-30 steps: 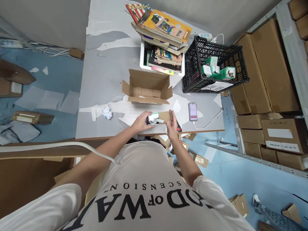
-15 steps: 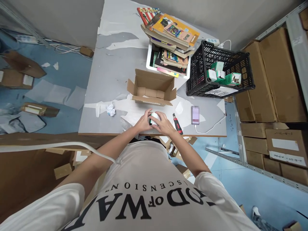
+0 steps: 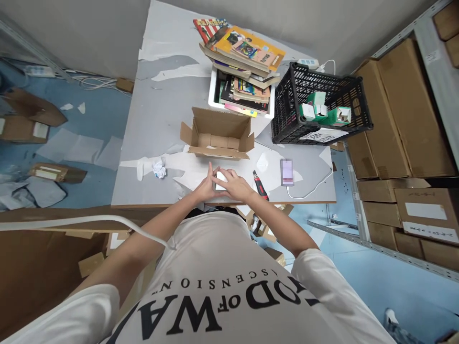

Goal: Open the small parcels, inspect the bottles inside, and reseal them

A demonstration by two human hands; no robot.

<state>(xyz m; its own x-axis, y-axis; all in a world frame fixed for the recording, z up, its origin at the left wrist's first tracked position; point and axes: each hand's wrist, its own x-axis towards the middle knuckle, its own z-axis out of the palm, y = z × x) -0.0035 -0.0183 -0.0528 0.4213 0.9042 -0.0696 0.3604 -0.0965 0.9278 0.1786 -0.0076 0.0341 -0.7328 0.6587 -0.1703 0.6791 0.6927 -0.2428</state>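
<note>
1. There are two hands, one left hand (image 3: 205, 186) and one right hand (image 3: 235, 185), at the near side of the table (image 3: 168, 124).
2. Between them is one small white-topped object (image 3: 221, 179).
3. One open cardboard box (image 3: 222, 123) stands farther.
4. On the right are one utility knife (image 3: 260, 186), one phone (image 3: 287, 172) and one cable (image 3: 304, 198).
5. On the left there is one paper ball (image 3: 159, 169).
6. At the far right, one black crate (image 3: 285, 102) contains at least three green-and-white boxes (image 3: 339, 116).
7. One white bin (image 3: 261, 125) carries more than five books (image 3: 251, 48); their exact number I cannot tell.
</note>
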